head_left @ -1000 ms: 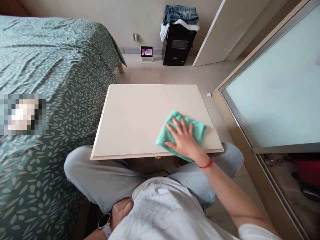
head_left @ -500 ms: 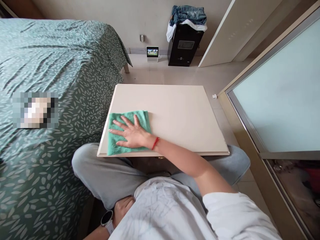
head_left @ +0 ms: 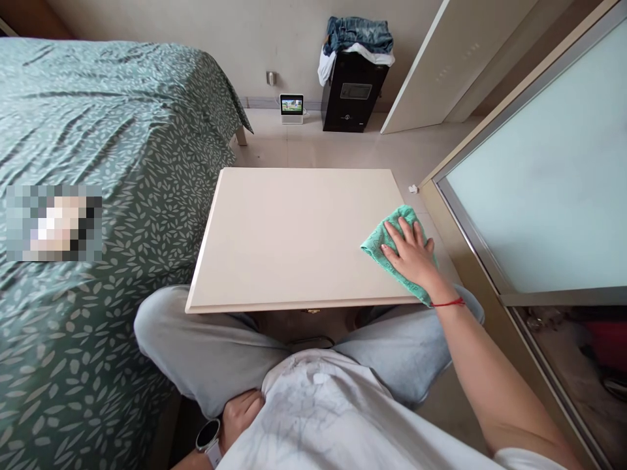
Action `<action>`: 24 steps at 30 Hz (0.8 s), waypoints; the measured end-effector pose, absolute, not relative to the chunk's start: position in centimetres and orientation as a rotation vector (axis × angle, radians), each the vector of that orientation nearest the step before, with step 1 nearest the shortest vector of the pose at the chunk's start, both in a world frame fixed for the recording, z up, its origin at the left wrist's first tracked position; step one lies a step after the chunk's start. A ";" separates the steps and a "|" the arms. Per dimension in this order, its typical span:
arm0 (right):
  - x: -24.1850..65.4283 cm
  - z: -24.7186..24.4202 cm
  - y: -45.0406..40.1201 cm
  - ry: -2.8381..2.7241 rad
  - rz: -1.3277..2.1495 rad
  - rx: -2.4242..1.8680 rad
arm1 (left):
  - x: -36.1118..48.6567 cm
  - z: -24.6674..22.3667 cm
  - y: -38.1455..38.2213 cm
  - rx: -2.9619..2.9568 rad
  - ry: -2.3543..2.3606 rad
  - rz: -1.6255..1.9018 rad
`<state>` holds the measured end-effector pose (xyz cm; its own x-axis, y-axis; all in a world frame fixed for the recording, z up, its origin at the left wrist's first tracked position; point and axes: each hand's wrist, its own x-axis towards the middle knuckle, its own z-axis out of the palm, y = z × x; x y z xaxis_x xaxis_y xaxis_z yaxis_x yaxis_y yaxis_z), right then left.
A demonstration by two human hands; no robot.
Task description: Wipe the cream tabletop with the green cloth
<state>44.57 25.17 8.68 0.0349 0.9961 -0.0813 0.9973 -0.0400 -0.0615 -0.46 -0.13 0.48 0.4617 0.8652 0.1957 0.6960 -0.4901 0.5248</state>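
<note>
The right hand (head_left: 411, 254) lies flat, fingers spread, pressing a green cloth (head_left: 386, 238) onto the right end of a cream board (head_left: 294, 235). The left hand (head_left: 240, 414) curls against the shirt (head_left: 318, 418), its grip unclear; the label (head_left: 356, 91) on the black cabinet (head_left: 350, 111) is unreadable.

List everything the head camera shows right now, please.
cloth: 1, green, under the right hand, at the table top's right edge
table top: 1, cream, across the lap
bed: 1, green leaf print, left
cabinet: 1, black, by the far wall
jeans: 1, blue, on the cabinet
display: 1, white-framed, on the floor by the wall
glass panel: 1, frosted, right
right hand: 1, flat on the cloth, red wrist cord
left hand: 1, at the waist, watch
</note>
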 end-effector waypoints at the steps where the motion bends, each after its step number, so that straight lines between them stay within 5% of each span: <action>1: 43.7 8.8 25.4 2.154 -0.153 2.248 | -0.5 0.5 -0.1 2.343 1.316 0.633; 15: 8.9 12.4 31.2 2.886 -0.542 1.136 | -0.5 -0.1 -0.3 2.401 1.333 0.699; 19: 7.6 12.0 31.9 2.939 -0.563 1.071 | -0.6 -0.2 -0.5 2.390 1.347 0.695; 24: 16.2 11.4 32.5 2.871 -0.572 1.243 | -0.9 -0.1 -0.3 2.392 1.330 0.693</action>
